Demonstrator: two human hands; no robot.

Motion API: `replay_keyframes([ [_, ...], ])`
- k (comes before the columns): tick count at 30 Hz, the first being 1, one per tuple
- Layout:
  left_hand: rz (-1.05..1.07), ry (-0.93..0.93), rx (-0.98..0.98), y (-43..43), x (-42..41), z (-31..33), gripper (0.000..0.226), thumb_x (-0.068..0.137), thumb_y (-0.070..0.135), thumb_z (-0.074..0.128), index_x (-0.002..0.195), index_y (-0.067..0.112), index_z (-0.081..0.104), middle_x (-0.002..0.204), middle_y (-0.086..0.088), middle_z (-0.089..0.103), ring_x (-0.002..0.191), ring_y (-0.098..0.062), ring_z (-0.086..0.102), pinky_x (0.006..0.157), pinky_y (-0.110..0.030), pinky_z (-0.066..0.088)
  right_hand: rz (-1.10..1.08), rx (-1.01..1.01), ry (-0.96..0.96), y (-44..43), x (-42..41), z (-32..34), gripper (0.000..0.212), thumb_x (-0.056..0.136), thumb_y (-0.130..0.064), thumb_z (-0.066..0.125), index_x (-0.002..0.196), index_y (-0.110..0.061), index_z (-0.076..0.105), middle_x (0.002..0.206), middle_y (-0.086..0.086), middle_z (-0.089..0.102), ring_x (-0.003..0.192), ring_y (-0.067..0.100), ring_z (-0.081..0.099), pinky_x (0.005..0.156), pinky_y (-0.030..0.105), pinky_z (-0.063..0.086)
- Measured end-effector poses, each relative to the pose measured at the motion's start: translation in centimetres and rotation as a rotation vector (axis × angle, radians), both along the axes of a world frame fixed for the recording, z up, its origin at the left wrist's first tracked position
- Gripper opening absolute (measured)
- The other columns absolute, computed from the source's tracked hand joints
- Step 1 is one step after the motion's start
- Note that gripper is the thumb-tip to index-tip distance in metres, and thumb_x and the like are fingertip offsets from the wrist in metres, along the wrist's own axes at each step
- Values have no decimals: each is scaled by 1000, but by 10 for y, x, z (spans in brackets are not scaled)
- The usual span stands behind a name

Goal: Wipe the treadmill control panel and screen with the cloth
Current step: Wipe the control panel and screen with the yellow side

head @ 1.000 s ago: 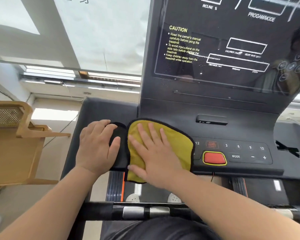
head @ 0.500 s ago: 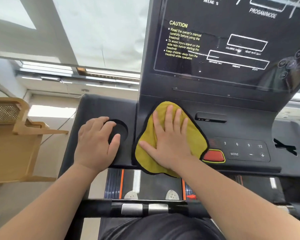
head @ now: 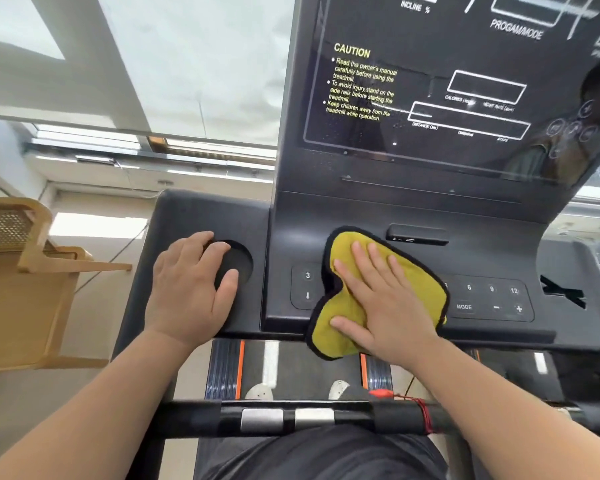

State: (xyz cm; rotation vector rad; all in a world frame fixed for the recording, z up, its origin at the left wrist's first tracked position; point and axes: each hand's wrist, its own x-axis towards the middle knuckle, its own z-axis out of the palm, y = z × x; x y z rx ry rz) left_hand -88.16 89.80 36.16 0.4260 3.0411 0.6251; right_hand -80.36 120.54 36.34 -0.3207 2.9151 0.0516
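Note:
A yellow cloth with a black hem lies on the middle of the dark control panel, covering the centre buttons. My right hand presses flat on the cloth with fingers spread and straight. Buttons marked 3, 6, 9, 12, MODE, minus and plus show on either side of it. Above stands the glossy black screen with yellow CAUTION text. My left hand rests on the left console wing, fingers over the edge of the round cup holder.
A black front handlebar with two metal pulse plates crosses below my arms; a red safety cord is tied on it at the right. The belt and my shoe tips show beneath the console. A wooden chair stands at the left.
My right hand has slid the cloth rightward across the panel, from beside the cup holder to the centre, uncovering the left 3 button and covering the red stop button. My left hand stayed put.

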Motion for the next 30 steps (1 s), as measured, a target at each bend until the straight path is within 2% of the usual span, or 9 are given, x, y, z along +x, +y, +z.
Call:
replay_keyframes([
  [3,10,-9,-16,1,0,2,52,93,44,33,127,13,59,138,-13,54,127,-36,48,107,-55,36,-155,9,2,-25,-23,5,106,81,-96,12,164,-33,-9,170,7,-25,156,31,-26,127,57,-7],
  [5,10,-9,-17,1,1,2,53,93,44,33,127,13,58,138,-14,54,126,-37,48,106,-55,37,-171,-15,18,-53,-44,8,112,79,-97,16,163,-31,-15,167,9,-33,152,35,-33,125,57,-15],
  [11,21,-18,-8,1,-1,1,56,93,44,34,128,9,59,135,-13,59,124,-35,51,104,-52,38,125,-41,3,-91,-71,9,99,89,-87,27,165,-31,-3,170,2,-24,154,31,-29,125,60,-10],
  [14,13,-24,-26,1,0,2,56,93,43,34,130,9,59,136,-13,58,125,-35,51,104,-52,38,291,-51,-12,-68,-40,2,94,92,-81,30,166,-28,7,174,0,-7,159,29,-13,126,58,-1],
  [17,8,-35,-40,2,-1,3,57,93,44,33,135,12,55,138,-10,57,126,-33,50,105,-52,38,347,-12,8,-24,-15,-5,88,96,-80,29,165,-30,10,174,2,6,160,30,1,124,55,7],
  [19,2,-37,-47,3,-2,3,57,93,44,33,137,14,52,138,-9,56,126,-32,49,106,-53,39,340,-14,9,5,-22,-5,89,95,-83,27,165,-32,7,174,2,4,160,29,-2,124,54,5],
  [22,0,-36,-60,4,-3,3,56,93,44,33,137,15,52,137,-10,55,125,-33,49,106,-54,39,244,-24,24,19,-54,3,93,92,-86,25,166,-34,2,174,1,-9,159,26,-16,126,56,-3],
  [27,0,-10,-17,3,-3,1,55,93,42,35,136,14,53,136,-10,56,124,-34,50,103,-53,39,101,-40,81,-47,-87,10,102,87,-91,23,165,-32,-4,170,3,-26,152,33,-33,122,61,-20],
  [30,-2,21,43,1,-2,-2,54,93,40,35,135,11,55,134,-11,58,123,-36,53,103,-54,40,181,-35,43,-75,-87,11,99,87,-90,21,165,-33,-3,170,2,-27,153,31,-33,123,61,-17],
])
